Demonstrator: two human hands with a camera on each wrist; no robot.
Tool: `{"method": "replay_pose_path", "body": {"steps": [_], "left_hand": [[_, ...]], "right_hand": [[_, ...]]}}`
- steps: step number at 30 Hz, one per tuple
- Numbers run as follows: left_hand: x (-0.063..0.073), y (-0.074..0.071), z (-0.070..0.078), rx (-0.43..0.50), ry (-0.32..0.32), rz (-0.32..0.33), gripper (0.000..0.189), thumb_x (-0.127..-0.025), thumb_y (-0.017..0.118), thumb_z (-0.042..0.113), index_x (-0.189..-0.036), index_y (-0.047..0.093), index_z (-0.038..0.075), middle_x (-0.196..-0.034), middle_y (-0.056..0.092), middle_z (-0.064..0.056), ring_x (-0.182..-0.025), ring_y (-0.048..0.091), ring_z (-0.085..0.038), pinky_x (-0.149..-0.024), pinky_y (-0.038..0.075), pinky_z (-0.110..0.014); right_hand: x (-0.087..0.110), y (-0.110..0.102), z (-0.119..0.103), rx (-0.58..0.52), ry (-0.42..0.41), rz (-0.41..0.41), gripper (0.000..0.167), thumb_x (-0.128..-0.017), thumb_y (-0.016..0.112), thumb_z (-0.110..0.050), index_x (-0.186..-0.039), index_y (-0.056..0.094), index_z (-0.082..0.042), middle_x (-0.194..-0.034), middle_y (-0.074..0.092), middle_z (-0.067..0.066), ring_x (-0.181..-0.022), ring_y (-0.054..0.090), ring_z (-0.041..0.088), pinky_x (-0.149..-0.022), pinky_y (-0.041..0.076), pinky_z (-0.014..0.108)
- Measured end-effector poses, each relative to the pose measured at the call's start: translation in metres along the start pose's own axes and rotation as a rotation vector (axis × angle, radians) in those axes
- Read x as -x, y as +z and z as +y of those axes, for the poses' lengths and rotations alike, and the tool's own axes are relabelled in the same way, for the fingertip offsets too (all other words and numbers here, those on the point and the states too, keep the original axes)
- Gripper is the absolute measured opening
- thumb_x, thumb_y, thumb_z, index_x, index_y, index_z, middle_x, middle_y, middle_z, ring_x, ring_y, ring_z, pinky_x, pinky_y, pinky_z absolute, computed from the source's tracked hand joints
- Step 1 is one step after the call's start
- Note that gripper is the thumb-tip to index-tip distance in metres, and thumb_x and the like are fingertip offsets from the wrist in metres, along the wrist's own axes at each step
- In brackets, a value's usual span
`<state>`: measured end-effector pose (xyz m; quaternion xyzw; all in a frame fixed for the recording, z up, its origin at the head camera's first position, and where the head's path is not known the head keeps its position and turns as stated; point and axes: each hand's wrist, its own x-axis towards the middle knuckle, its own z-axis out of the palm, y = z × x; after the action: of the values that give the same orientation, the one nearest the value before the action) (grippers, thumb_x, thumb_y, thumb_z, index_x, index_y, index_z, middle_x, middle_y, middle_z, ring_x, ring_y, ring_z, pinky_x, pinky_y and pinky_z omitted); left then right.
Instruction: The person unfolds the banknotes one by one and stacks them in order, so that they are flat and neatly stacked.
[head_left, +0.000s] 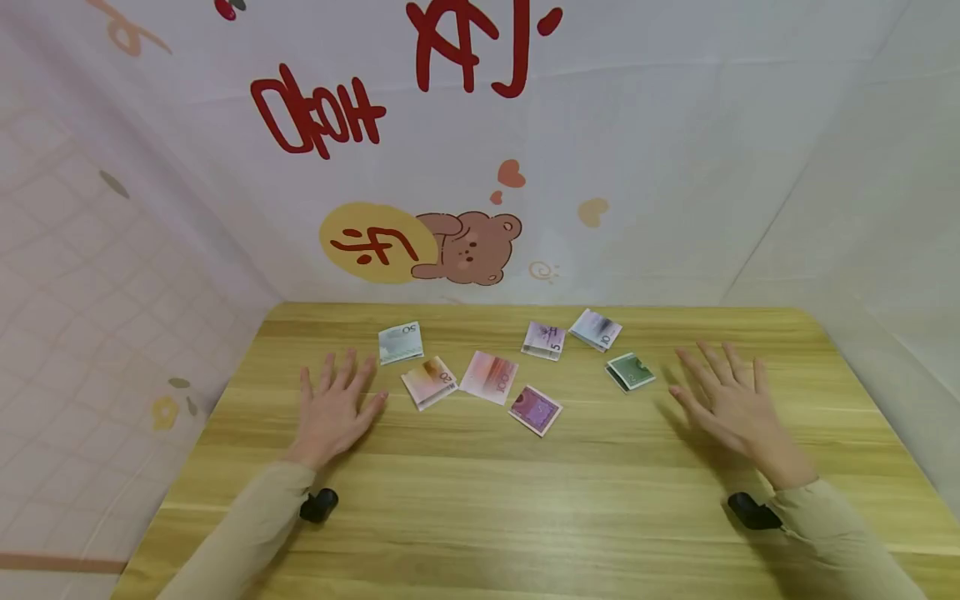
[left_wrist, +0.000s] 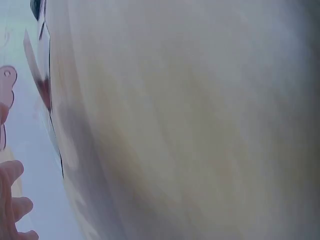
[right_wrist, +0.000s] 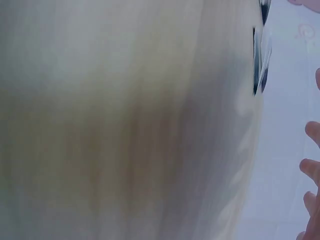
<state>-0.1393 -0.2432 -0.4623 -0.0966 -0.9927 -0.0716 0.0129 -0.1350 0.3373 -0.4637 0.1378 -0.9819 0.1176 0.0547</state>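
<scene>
Several folded banknotes lie on the wooden table. Toward the left are a pale green 50 note (head_left: 401,343) and an orange-brown 20 note (head_left: 430,382). A red 100 note (head_left: 490,377) and a purple-magenta note (head_left: 536,410) lie in the middle. Farther right are a violet 5 note (head_left: 543,340), a bluish 10 note (head_left: 597,329) and a green note (head_left: 630,372). My left hand (head_left: 336,410), fingers spread, is left of the 20 note and holds nothing. The right hand (head_left: 733,408) spreads its fingers to the right of the green note, also holding nothing.
The wooden table (head_left: 525,517) has its back edge against a white cloth (head_left: 660,150) printed with red characters and a bear. Cloth also hangs at both sides. A small black wrist camera (head_left: 319,506) sits at the left cuff, another (head_left: 753,511) at the right.
</scene>
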Motion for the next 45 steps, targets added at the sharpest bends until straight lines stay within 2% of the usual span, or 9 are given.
{"method": "replay_pose_path", "body": {"steps": [4, 8, 14, 18, 23, 27, 35, 41, 45], "left_hand": [[-0.006, 0.002, 0.011, -0.012, 0.022, -0.001, 0.070, -0.097, 0.039, 0.057, -0.153, 0.027, 0.017, -0.157, 0.017, -0.018, -0.143, 0.004, -0.042, -0.107, -0.006, -0.066], [-0.012, 0.005, 0.022, -0.005, 0.045, 0.003, 0.068, -0.098, 0.040, 0.056, -0.153, 0.029, 0.019, -0.158, 0.017, -0.016, -0.143, 0.007, -0.042, -0.107, -0.003, -0.067], [-0.022, 0.009, 0.042, 0.019, 0.097, 0.016, 0.066, -0.098, 0.037, 0.057, -0.151, 0.034, 0.019, -0.158, 0.019, -0.014, -0.143, 0.010, -0.040, -0.108, 0.000, -0.066], [-0.027, 0.010, 0.055, 0.042, 0.126, 0.019, 0.063, -0.098, 0.037, 0.055, -0.149, 0.039, 0.018, -0.157, 0.021, -0.014, -0.143, 0.012, -0.039, -0.109, 0.001, -0.065], [-0.035, 0.014, 0.073, 0.042, 0.156, 0.000, 0.061, -0.099, 0.038, 0.054, -0.148, 0.041, 0.019, -0.156, 0.025, -0.013, -0.143, 0.015, -0.037, -0.109, 0.005, -0.065], [-0.041, 0.018, 0.087, 0.055, 0.187, 0.010, 0.060, -0.098, 0.040, 0.054, -0.147, 0.043, 0.019, -0.154, 0.028, -0.015, -0.141, 0.020, -0.038, -0.109, 0.007, -0.065], [-0.052, 0.020, 0.110, 0.092, 0.236, 0.017, 0.057, -0.099, 0.043, 0.050, -0.144, 0.046, 0.015, -0.150, 0.034, -0.018, -0.137, 0.029, -0.041, -0.108, 0.012, -0.065], [-0.050, 0.020, 0.119, 0.111, 0.250, -0.025, 0.056, -0.098, 0.047, 0.046, -0.144, 0.046, 0.013, -0.149, 0.036, -0.019, -0.137, 0.029, -0.041, -0.107, 0.013, -0.067], [-0.047, 0.022, 0.122, 0.125, 0.279, -0.006, 0.053, -0.097, 0.053, 0.040, -0.140, 0.051, 0.009, -0.144, 0.041, -0.020, -0.134, 0.033, -0.041, -0.105, 0.016, -0.068]], "right_hand": [[-0.007, 0.002, -0.015, -0.026, -0.042, 0.018, 0.059, -0.100, 0.045, -0.045, -0.152, 0.031, -0.021, -0.153, 0.026, 0.021, -0.143, 0.000, 0.041, -0.106, -0.007, 0.067], [-0.014, 0.007, -0.031, -0.058, -0.090, 0.038, 0.055, -0.100, 0.049, -0.042, -0.148, 0.039, -0.018, -0.150, 0.032, 0.021, -0.140, 0.012, 0.046, -0.107, 0.004, 0.067], [-0.023, 0.015, -0.059, -0.097, -0.157, 0.065, 0.050, -0.099, 0.054, -0.037, -0.141, 0.049, -0.011, -0.142, 0.041, 0.022, -0.129, 0.032, 0.048, -0.093, 0.030, 0.068], [-0.032, 0.020, -0.079, -0.112, -0.218, 0.085, 0.047, -0.097, 0.058, -0.030, -0.139, 0.051, -0.010, -0.137, 0.047, 0.020, -0.124, 0.039, 0.044, -0.087, 0.037, 0.064], [-0.044, 0.027, -0.103, -0.159, -0.290, 0.112, 0.045, -0.094, 0.063, -0.022, -0.135, 0.054, -0.009, -0.130, 0.053, 0.018, -0.117, 0.047, 0.042, -0.086, 0.040, 0.063], [-0.054, 0.034, -0.121, -0.228, -0.327, 0.123, 0.042, -0.092, 0.065, -0.018, -0.132, 0.058, -0.005, -0.127, 0.056, 0.019, -0.115, 0.050, 0.039, -0.090, 0.041, 0.059], [-0.074, 0.051, -0.151, -0.336, -0.312, 0.116, 0.038, -0.090, 0.067, -0.012, -0.126, 0.061, -0.002, -0.122, 0.059, 0.019, -0.112, 0.052, 0.038, -0.094, 0.041, 0.054], [-0.091, 0.065, -0.170, -0.457, -0.298, 0.064, 0.036, -0.085, 0.071, -0.009, -0.119, 0.065, 0.001, -0.116, 0.062, 0.017, -0.108, 0.054, 0.037, -0.095, 0.041, 0.051], [-0.103, 0.074, -0.179, -0.513, -0.282, 0.052, 0.032, -0.083, 0.072, -0.005, -0.114, 0.067, 0.002, -0.110, 0.064, 0.017, -0.102, 0.058, 0.035, -0.090, 0.045, 0.048]]}}
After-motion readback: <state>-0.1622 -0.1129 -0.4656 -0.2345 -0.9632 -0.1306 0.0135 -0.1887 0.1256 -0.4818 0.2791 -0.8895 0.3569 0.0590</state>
